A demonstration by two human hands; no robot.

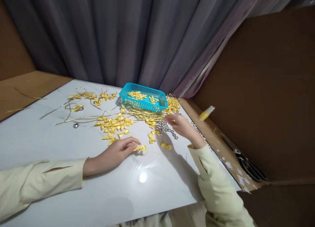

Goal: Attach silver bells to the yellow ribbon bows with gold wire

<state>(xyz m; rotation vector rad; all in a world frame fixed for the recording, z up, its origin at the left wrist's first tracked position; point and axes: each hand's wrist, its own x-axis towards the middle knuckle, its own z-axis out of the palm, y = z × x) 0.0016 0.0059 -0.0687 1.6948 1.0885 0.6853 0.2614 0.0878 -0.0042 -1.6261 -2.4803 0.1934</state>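
My left hand (120, 150) rests low over the white board, its fingers closed on a yellow ribbon bow (140, 148). A small silver bead (139, 151) shows just under that bow. Farther right, my right hand (178, 124) hovers at the end of a bundle of thin gold cords (145, 114), above a heap of silver beads (163, 125). Its fingertips are blurred, so I cannot tell whether they hold anything. Loose yellow bows (114, 123) lie in a pile beyond my left hand, and a single bow (166, 145) sits between the hands.
A blue plastic basket (147, 103) with yellow bows stands at the back. Bows with cords (104, 95) lie at the back left, near a lone silver bead (76, 125). Black-handled scissors (248, 166) and a yellow-and-white tube (206, 113) are at the right edge.
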